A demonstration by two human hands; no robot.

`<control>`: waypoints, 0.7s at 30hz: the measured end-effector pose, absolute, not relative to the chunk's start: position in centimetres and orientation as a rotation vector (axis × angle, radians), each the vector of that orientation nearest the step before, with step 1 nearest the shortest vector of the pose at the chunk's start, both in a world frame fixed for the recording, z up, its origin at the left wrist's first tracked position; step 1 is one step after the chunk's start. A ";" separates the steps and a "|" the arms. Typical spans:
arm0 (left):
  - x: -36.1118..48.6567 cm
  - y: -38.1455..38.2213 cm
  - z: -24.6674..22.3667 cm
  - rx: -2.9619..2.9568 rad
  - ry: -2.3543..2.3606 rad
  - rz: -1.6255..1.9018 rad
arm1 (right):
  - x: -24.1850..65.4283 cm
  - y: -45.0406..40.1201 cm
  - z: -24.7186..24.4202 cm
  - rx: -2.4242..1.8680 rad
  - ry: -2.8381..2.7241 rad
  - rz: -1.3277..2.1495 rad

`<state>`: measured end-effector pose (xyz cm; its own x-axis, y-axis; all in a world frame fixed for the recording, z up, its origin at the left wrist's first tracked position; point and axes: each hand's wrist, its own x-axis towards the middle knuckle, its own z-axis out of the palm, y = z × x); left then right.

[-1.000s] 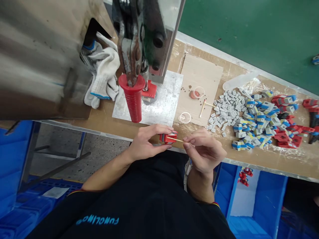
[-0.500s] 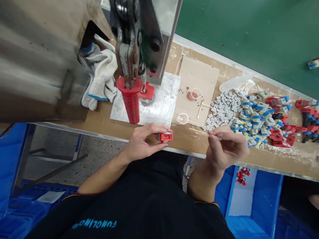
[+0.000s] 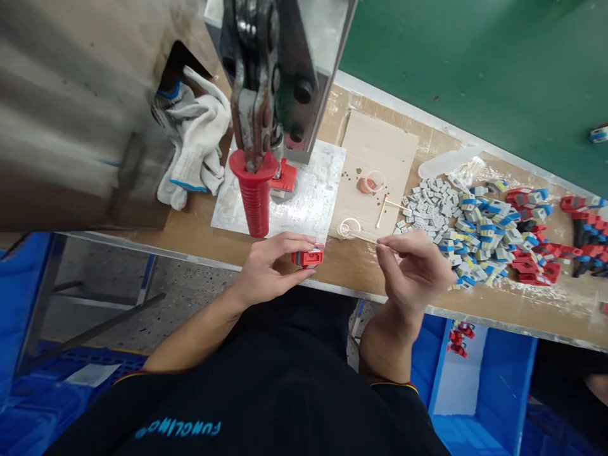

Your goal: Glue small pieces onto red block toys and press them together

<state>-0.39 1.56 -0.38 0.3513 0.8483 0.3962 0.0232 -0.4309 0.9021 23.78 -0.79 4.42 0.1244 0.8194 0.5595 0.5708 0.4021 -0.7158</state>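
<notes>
Between the thumb and fingers of my left hand (image 3: 278, 269) is a small red and grey part (image 3: 310, 256), its hollow red side facing up, over the table's front edge. My right hand (image 3: 413, 269) is closed in a pinch to the right of it. A thin pale stick (image 3: 365, 239) reaches left from its fingertips towards a small clear round dish (image 3: 349, 228) on the cardboard. Behind that dish stands a clear cup with red contents (image 3: 369, 183). Two crossed red-tipped sticks (image 3: 382, 209) lie beside it.
A press with a red handle (image 3: 254, 202) overhangs a metal plate (image 3: 304, 215). White gloves (image 3: 199, 139) lie left. Grey pieces (image 3: 430, 209), blue-grey parts (image 3: 489, 234) and red parts (image 3: 536, 263) are heaped right. A blue bin (image 3: 503, 380) stands below.
My right hand has moved left, away from the grey pieces, and the thin stick now shows at its fingertips. My left hand and the red part have shifted slightly left in view.
</notes>
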 end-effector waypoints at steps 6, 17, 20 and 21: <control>0.2 1.6 0.0 1.810 0.740 1.197 | 21.7 -2.5 5.4 -1.082 -1.543 0.428; 0.0 1.3 0.3 1.875 0.762 1.176 | 20.6 -2.4 5.1 -1.042 -1.595 0.520; 0.1 1.3 0.3 1.866 0.753 1.190 | 20.5 -2.4 5.2 -1.039 -1.603 0.533; 0.1 1.3 0.3 1.865 0.753 1.195 | 20.5 -2.4 5.2 -1.036 -1.605 0.533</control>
<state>0.11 1.33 0.26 0.3823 0.8022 0.4586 0.0678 -0.5194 0.8519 20.50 -2.38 5.21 -0.0188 0.8385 0.5447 0.3458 0.5166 -0.7833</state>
